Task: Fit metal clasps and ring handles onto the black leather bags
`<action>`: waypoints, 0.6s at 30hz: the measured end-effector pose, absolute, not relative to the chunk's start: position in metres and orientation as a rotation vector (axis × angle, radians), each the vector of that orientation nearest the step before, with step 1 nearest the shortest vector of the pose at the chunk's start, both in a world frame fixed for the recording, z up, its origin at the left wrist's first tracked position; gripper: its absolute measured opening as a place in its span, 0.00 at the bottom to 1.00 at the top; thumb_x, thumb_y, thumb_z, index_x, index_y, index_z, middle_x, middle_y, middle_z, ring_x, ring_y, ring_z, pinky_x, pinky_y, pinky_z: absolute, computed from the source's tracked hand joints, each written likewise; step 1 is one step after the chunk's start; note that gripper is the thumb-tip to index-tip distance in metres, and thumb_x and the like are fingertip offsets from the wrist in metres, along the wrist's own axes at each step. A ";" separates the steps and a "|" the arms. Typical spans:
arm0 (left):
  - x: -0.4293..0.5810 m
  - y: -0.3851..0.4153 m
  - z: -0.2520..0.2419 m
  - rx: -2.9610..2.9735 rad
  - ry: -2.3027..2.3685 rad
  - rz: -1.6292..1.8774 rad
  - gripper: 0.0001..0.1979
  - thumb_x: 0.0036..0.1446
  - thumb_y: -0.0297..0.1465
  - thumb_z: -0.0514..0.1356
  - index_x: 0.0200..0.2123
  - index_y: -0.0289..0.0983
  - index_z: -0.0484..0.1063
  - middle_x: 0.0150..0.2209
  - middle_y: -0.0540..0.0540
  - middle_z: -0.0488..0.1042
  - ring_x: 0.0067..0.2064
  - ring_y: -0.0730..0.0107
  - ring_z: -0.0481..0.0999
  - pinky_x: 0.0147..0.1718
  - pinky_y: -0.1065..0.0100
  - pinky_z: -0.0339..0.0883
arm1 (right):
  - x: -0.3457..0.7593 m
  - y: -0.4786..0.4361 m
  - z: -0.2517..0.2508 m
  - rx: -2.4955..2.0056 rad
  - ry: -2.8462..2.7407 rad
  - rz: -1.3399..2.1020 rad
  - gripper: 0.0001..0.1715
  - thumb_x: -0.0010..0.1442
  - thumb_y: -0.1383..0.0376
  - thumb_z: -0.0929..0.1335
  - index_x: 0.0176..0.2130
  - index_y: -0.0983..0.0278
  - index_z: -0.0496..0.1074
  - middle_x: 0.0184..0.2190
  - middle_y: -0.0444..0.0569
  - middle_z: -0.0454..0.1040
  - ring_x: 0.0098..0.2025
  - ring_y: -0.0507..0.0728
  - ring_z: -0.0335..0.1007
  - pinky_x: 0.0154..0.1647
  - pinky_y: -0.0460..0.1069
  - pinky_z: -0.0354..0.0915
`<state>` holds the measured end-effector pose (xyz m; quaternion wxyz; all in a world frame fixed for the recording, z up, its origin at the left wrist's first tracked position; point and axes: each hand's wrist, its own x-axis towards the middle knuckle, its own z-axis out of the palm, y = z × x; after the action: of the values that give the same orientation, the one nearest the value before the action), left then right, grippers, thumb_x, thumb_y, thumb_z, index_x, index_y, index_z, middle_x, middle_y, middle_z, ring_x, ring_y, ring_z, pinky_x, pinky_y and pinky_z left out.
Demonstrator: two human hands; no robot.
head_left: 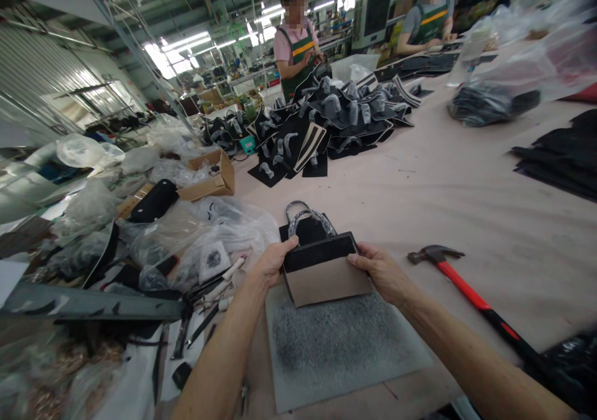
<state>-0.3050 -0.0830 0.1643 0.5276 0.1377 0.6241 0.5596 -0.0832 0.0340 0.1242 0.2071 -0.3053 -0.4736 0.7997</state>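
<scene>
Between my two hands is a handbag piece (326, 277), black along its upper band and brown-grey below. My left hand (277, 259) grips its left edge with the thumb on top. On the right edge, my right hand (377, 267) pinches the piece between thumb and fingers. Two curved handles (311, 218) in clear plastic wrap rise behind the black band. A worn grey board (345, 351) lies flat under and in front of the piece. To the right rests a claw hammer (466, 286) with a red and black handle, apart from my hand.
Black panels with wrapped handles (326, 121) are heaped at the back of the table. On the left are plastic bags (186, 239), a cardboard box (209, 174) and loose tools. Black sheets (559, 152) lie at right. Two people in green aprons (298, 53) stand beyond.
</scene>
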 end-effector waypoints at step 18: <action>-0.135 -0.299 0.107 0.909 1.980 1.035 0.40 0.52 0.26 0.60 0.70 0.41 0.58 0.74 0.35 0.51 0.75 0.46 0.49 0.73 0.43 0.45 | 0.081 -0.073 0.066 -0.641 -2.088 1.188 0.16 0.70 0.60 0.64 0.49 0.51 0.80 0.57 0.49 0.74 0.58 0.57 0.73 0.59 0.51 0.72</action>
<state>-0.1354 -0.2989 0.1069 0.3567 0.3520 0.7670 0.4007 0.0807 -0.0734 0.0656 0.3218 -0.2440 -0.7952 0.4524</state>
